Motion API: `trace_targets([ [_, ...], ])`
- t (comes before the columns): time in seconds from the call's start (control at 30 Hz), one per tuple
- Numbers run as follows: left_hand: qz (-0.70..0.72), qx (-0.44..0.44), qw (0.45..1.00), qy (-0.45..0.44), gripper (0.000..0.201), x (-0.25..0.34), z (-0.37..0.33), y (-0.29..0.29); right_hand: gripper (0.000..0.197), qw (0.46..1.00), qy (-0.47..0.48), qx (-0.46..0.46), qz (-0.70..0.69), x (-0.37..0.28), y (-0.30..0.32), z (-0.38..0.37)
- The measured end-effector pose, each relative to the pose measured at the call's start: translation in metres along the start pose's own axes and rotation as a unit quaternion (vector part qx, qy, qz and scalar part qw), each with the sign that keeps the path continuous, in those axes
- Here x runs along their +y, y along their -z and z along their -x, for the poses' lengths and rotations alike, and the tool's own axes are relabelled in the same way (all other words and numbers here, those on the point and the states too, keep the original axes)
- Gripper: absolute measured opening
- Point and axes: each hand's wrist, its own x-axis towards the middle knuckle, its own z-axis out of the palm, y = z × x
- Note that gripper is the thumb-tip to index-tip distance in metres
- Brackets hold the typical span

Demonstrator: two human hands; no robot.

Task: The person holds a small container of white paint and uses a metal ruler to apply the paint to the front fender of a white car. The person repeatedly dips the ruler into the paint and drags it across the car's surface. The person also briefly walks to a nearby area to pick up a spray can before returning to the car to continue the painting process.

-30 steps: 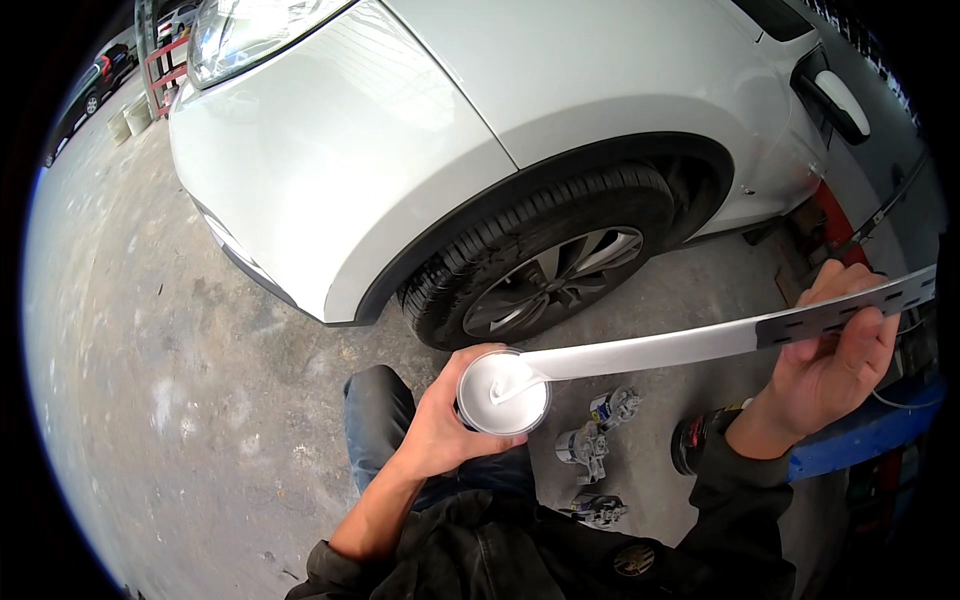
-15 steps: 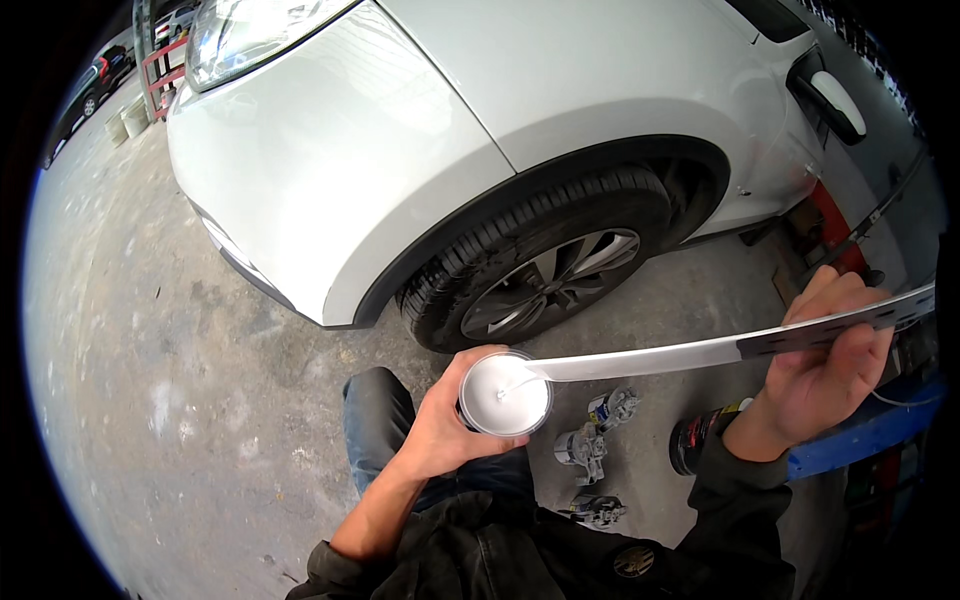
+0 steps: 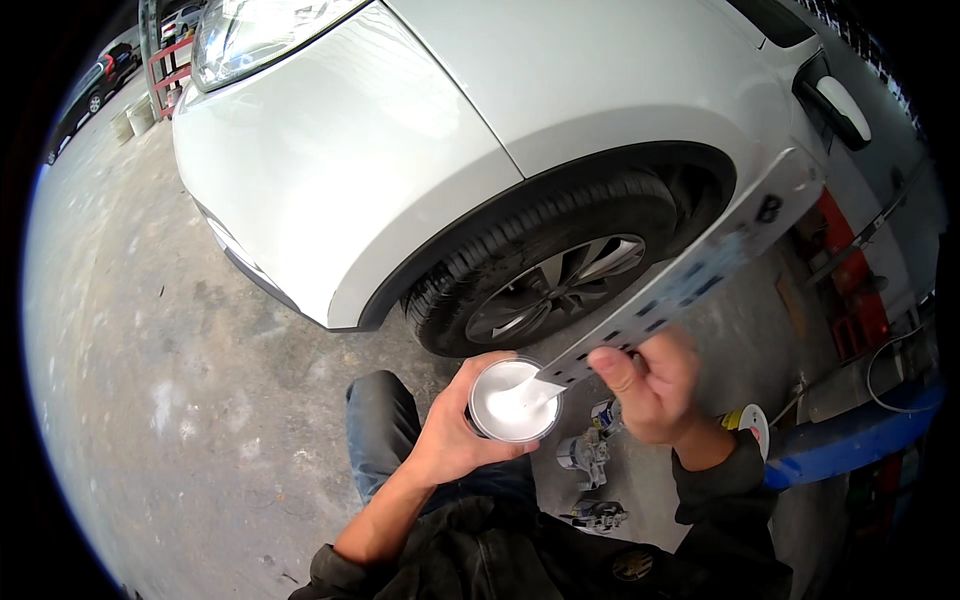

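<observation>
My left hand [image 3: 452, 425] is closed round a clear cup of white paint [image 3: 505, 410], held over my lap. In my right hand [image 3: 655, 385] is a long flat mixing stick [image 3: 690, 280] with dark printed marks. Its lower end dips into the white liquid, and the rest slants up to the right. The right fingers grip it a little above the cup. How deep the dipped end reaches is hidden by the paint.
A white car [image 3: 400, 150] stands ahead, its front wheel [image 3: 550, 280] just beyond the cup. On the floor below and right of the cup are several spray guns [image 3: 585, 455]. A can [image 3: 750, 425] stands by my right sleeve, beside a blue curved object [image 3: 850, 440].
The stick has swung from nearly level to a steep slant, and its end now sits in the paint. My right hand has moved left, nearer the cup. The left hand has shifted slightly.
</observation>
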Motion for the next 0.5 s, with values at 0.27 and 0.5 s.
trace_targets([
  [0.27,-0.021,-0.002,1.000,-0.015,0.086,0.011,-0.015,0.000,0.010,0.996,0.072,-0.006,0.046,0.014,-0.014,0.003],
  [0.5,0.009,-0.008,1.000,-0.012,0.084,0.017,-0.028,-0.002,0.012,0.995,0.086,-0.016,0.054,0.021,-0.013,0.000],
])
